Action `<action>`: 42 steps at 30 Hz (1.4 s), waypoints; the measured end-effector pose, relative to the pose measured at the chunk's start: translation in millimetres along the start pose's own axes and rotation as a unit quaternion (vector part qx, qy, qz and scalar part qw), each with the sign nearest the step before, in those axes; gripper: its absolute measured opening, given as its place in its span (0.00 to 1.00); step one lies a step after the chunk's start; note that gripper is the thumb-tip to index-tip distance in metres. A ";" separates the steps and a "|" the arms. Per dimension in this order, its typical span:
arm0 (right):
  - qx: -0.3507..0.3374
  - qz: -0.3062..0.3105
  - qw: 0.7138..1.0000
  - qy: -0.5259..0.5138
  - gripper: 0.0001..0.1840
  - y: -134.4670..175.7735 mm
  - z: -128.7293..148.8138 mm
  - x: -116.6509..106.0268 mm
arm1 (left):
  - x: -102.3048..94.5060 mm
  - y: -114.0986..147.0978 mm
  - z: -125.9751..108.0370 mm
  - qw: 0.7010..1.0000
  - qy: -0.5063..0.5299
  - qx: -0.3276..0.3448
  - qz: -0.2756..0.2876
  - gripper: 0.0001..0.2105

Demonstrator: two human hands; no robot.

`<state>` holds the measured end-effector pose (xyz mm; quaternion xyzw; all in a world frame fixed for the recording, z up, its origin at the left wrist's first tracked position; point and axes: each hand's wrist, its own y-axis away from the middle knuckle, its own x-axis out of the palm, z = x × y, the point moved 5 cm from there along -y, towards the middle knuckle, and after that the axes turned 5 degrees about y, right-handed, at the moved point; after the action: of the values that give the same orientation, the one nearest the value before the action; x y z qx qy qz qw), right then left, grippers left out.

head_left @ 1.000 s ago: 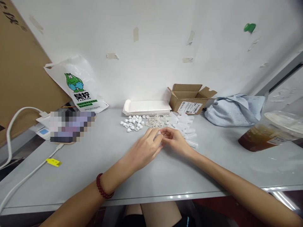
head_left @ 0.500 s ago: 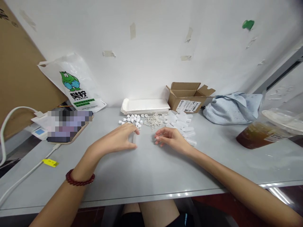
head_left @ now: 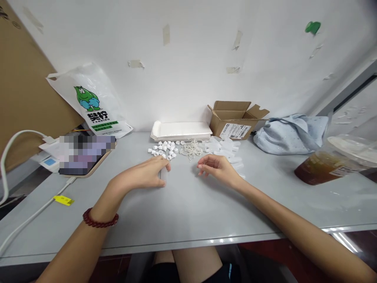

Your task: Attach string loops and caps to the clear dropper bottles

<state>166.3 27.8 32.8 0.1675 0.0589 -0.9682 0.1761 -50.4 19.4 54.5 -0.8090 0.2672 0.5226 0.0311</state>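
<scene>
My left hand (head_left: 147, 173) is at the middle of the table, its thumb and fingers curved around a clear plastic tube (head_left: 164, 177). Part of that tube is hidden by the fingers. To the right, my right hand (head_left: 216, 169) hovers with loosely bent fingers, and a small gap shows between thumb and forefinger. Nothing can be made out in it. Beyond the left hand lie several small white caps (head_left: 165, 147). A tangle of off-white strings (head_left: 192, 149) sits beside them. Several translucent tubes (head_left: 225, 148) are heaped behind the right hand, which partly covers them.
Along the wall are a stack of white cardboard trays (head_left: 182, 129), an open cardboard box (head_left: 231, 122) and a pale blue cloth bag (head_left: 290, 135). At right a plastic drink cup (head_left: 321, 169) leans. A phone (head_left: 88, 155), white cable (head_left: 35, 218) and white plastic bag (head_left: 91, 102) occupy the left.
My left hand has shifted slightly left with the tube, its fingers drawn closer around it. The right hand has moved a little right and away from the left hand.
</scene>
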 end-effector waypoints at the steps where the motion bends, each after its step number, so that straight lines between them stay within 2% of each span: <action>1: -0.002 -0.005 1.000 0.005 0.10 -0.1 0.8 -2.0 | 1.0 -0.4 -0.2 1.000 -0.001 0.002 0.002 0.18; 14: -0.023 -0.063 0.997 0.024 0.14 -1.0 9.7 -21.6 | 5.5 -0.3 -7.3 0.998 0.018 0.032 0.046 0.18; 21: -0.032 -0.078 0.995 0.047 0.12 -4.3 4.9 -25.9 | 2.5 3.0 -12.0 0.999 0.013 0.022 0.032 0.18; 23: -0.039 -0.088 0.992 0.080 0.10 -4.5 3.9 -28.8 | -0.1 1.9 -13.5 0.999 0.024 0.020 0.010 0.18; 25: -0.071 -0.103 0.980 0.153 0.08 -4.5 6.0 -32.5 | -4.9 -1.9 -13.9 0.998 0.039 0.023 -0.051 0.17; 28: -0.134 -0.120 0.935 0.306 0.05 -4.6 12.4 -36.3 | -11.0 -11.1 -11.9 0.981 0.056 0.027 -0.185 0.13; 30: -0.134 -0.104 0.909 0.381 0.07 -6.0 13.9 -37.2 | -9.9 -19.1 -11.9 0.966 0.044 0.044 -0.249 0.14; 32: -0.108 -0.071 0.896 0.425 0.08 -7.1 13.9 -37.5 | -3.9 -29.4 -15.7 0.961 0.010 0.086 -0.262 0.16; 35: -0.069 -0.027 0.881 0.467 0.05 -5.8 15.1 -36.5 | 5.0 -44.9 -19.2 0.961 -0.027 0.121 -0.247 0.18; 42: -0.017 0.024 0.835 0.549 0.08 -0.8 17.4 -31.5 | 15.3 -66.1 -8.1 0.969 -0.074 0.107 -0.210 0.20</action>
<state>188.5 35.6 60.0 0.6697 0.1587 -0.7117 0.1406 -8.2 67.1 29.8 -0.7979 0.1424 0.5314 0.2462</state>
